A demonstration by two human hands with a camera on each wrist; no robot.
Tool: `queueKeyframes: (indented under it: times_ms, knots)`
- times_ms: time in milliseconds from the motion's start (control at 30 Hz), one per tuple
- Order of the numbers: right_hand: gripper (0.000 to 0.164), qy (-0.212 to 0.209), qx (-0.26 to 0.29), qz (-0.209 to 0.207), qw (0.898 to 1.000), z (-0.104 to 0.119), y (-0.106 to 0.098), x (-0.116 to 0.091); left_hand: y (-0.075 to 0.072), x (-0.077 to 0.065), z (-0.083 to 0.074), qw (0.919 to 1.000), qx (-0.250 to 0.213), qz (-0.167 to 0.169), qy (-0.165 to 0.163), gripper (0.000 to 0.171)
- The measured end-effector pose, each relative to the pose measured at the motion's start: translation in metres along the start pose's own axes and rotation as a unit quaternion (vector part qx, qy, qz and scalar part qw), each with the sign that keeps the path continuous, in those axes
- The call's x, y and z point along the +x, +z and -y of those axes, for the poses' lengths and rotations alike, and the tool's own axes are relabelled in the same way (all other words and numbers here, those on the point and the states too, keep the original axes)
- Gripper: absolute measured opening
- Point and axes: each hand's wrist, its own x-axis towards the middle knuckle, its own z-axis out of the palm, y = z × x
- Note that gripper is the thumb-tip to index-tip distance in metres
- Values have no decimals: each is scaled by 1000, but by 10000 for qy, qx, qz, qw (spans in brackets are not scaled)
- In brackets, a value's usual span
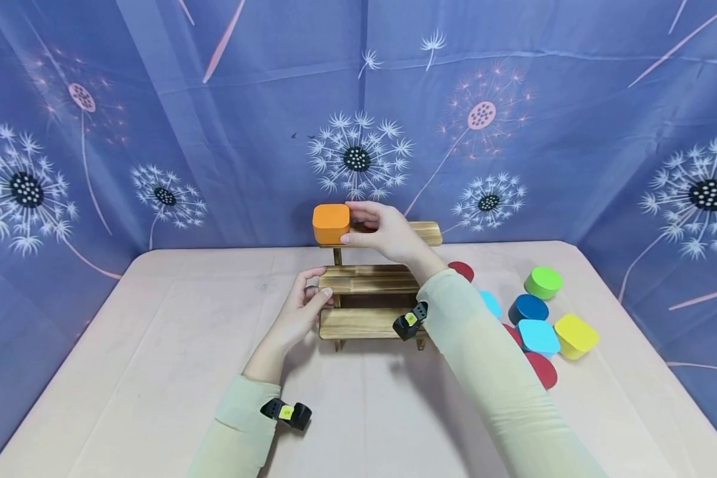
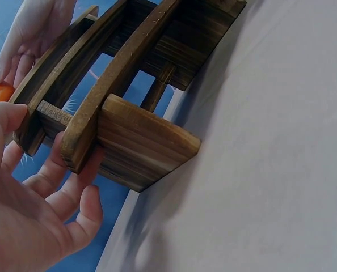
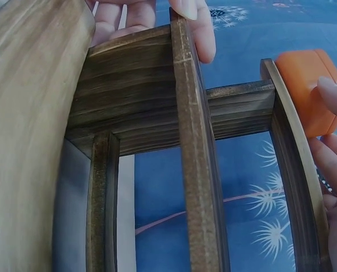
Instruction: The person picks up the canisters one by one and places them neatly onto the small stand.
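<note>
Left wrist crops orange block [image 1: 330, 223]; head doesn't.

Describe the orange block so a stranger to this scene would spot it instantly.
Find the three-tiered wooden stand on the table. At the left end of its top shelf is the orange block, a rounded-corner piece pinched by the right hand. Unlike the red, blue, green and yellow blocks to the right, it is the only orange one.

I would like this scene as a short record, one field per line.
Furniture: three-tier wooden stand
Left hand: holds left end of middle shelf
Right hand: holds orange rounded block at left end of top shelf
Right of stand (partial list): green cylinder, dark blue cylinder, yellow rounded block
Backdrop: blue dandelion-print cloth
</note>
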Motion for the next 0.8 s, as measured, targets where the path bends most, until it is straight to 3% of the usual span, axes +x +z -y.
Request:
queueKeyframes:
  times_ms: [100,633,800]
  knots:
    - [67,-63,74,-31,9999,-1,-1,-1,-1,6,11,10000,9,-17,51,45]
    - [61,-154,456,-302,9984,-2,-1,-6,-1,5,11,9999,-22,-45,112,44]
    - [59,-115,623,-553,9965,-4,1,-9,0,4,12,9999,-1,-65,123,44]
